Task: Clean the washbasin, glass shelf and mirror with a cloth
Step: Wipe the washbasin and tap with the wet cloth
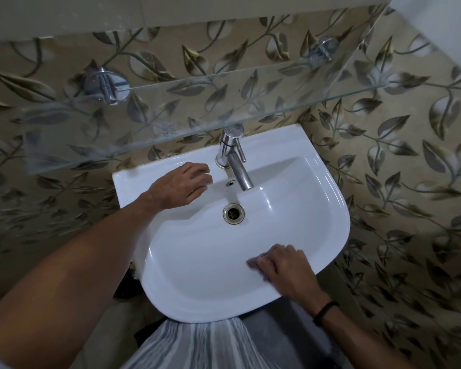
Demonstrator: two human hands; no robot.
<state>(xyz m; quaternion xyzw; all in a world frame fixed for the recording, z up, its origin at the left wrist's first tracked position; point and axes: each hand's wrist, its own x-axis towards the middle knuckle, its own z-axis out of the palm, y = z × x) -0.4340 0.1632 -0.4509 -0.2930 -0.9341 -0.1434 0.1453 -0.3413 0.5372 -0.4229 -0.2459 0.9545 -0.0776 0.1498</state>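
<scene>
My left hand rests loosely curled, holding nothing, on the washbasin left of the tap, mid-frame. My right hand presses flat fingers on the lower-right rim; I cannot tell if a cloth lies beneath. The glass shelf crosses above.

White washbasin; beige wall tiles leaf-patterned.

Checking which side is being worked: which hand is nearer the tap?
The left hand, on the back ledge of the basin beside the tap; the right hand lies on the front rim, beyond the drain.
</scene>
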